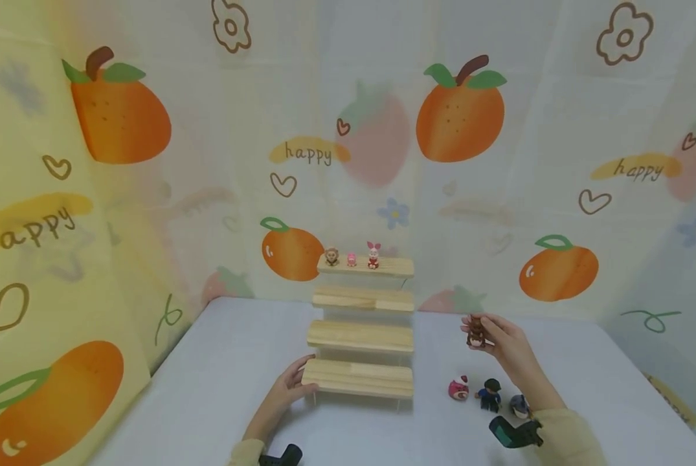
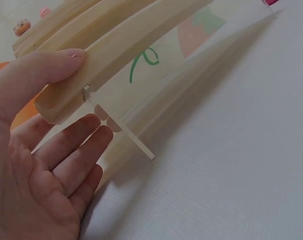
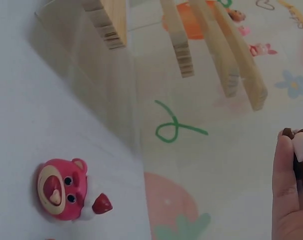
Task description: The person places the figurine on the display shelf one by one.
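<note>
My left hand point(image 1: 286, 391) grips the left end of the lowest board of a wooden step shelf point(image 1: 359, 378). In the left wrist view the thumb lies on the board, and the fingers reach below it beside a clear leg point(image 2: 134, 140). My right hand point(image 1: 507, 346) pinches a small brown figurine point(image 1: 476, 333) above the table, right of the shelf. Only part of that hand shows in the right wrist view. On the top board stand a brown-headed figurine point(image 1: 332, 257), a tiny pink figurine point(image 1: 351, 260) and a pink long-eared figurine point(image 1: 373, 255).
Below my right hand, a pink bear figurine point(image 1: 458, 388), a figurine in dark clothes point(image 1: 490, 395) and a grey-blue figurine point(image 1: 520, 406) are on the white table point(image 1: 208, 382). A fruit-printed cloth point(image 1: 348, 213) hangs behind and at the sides.
</note>
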Available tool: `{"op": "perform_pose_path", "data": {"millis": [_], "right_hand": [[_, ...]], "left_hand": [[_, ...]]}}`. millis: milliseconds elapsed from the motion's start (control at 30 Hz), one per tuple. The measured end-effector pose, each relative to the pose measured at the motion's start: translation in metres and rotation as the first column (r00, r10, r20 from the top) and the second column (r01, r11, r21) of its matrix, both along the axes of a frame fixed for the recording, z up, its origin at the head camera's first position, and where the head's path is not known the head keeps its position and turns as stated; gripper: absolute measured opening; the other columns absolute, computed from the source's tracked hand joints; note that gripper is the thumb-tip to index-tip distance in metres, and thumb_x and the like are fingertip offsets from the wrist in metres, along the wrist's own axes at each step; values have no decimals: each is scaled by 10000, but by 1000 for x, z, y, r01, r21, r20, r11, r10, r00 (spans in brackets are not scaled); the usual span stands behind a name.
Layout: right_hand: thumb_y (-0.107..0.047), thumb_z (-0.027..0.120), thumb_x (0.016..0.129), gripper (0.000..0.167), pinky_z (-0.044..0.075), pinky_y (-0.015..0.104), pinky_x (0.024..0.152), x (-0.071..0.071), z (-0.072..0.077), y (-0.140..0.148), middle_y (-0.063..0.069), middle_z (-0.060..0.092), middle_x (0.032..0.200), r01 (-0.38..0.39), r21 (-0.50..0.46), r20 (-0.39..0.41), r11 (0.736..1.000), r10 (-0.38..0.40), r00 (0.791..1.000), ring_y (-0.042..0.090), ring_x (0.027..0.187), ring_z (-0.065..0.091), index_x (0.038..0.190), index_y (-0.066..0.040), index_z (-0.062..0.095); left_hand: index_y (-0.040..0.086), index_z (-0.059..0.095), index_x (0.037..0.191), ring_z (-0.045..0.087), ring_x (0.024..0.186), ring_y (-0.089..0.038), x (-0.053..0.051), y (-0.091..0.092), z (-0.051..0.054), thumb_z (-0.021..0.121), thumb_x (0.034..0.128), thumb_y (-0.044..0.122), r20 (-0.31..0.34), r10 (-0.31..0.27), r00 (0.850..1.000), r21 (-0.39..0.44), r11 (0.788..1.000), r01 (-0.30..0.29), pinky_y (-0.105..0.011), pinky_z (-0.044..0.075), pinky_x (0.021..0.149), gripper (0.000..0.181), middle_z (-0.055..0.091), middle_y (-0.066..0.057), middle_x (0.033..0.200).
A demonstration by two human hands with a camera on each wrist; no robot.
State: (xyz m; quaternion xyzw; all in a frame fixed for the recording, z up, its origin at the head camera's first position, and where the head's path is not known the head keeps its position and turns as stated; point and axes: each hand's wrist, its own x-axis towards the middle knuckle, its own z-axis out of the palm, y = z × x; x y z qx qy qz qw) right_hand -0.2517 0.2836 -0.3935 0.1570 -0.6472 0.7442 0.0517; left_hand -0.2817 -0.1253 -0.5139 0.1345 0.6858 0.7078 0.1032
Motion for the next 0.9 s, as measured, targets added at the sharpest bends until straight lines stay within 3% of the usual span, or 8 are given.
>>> {"op": "perform_pose_path", "data": {"millis": [133, 467, 633, 767, 900], "right_hand": [[-146, 378, 972, 364, 505, 280, 718, -7, 2, -6, 41, 629, 996, 41, 48, -3, 998, -41, 999, 150, 905, 602, 1156, 165, 425], [-172, 397, 964, 374, 507, 276, 701, -24, 11, -23, 37, 628, 981, 100, 1, -7, 995, -100, 995, 137, 877, 598, 1161, 144, 436], [-197, 399, 964, 454, 505, 269, 709, -33, 18, -32, 33, 618, 1005, 98, 57, -32, 994, -96, 995, 123, 880, 590, 1210, 183, 363], [-191, 387, 967, 415, 498, 283, 738, -41, 23, -39, 24, 610, 1048, 73, 65, -51, 995, -69, 996, 140, 952, 573, 1214, 142, 396], [-149, 362, 971, 311, 486, 298, 771, -49, 27, -44, 27, 606, 1057, 33, 10, -66, 999, -32, 997, 145, 990, 560, 1181, 58, 461]], "left_hand": [[-21, 302, 1357, 503, 1082, -265, 1, 1, -1, 705, 774, 207, 16, 9, 1000, -6, 1000, -9, -417, 363, 927, 744, 469, -218, 1243], [-28, 321, 1347, 507, 1082, -274, -1, 2, -1, 707, 770, 212, -15, 21, 1000, -27, 999, -21, -447, 347, 936, 735, 466, -232, 1245], [-32, 310, 1350, 515, 1068, -264, 1, 1, -4, 702, 777, 200, 6, 7, 1000, -14, 1000, -7, -398, 378, 917, 732, 467, -231, 1243], [-24, 307, 1353, 509, 1077, -263, 2, -1, -5, 698, 781, 206, 11, -1, 1000, -12, 1000, 1, -377, 385, 914, 730, 460, -226, 1251], [-18, 315, 1353, 504, 1082, -268, 1, -1, -2, 699, 780, 207, -3, -1, 1000, -7, 1000, 1, -400, 370, 925, 725, 461, -222, 1254]]}}
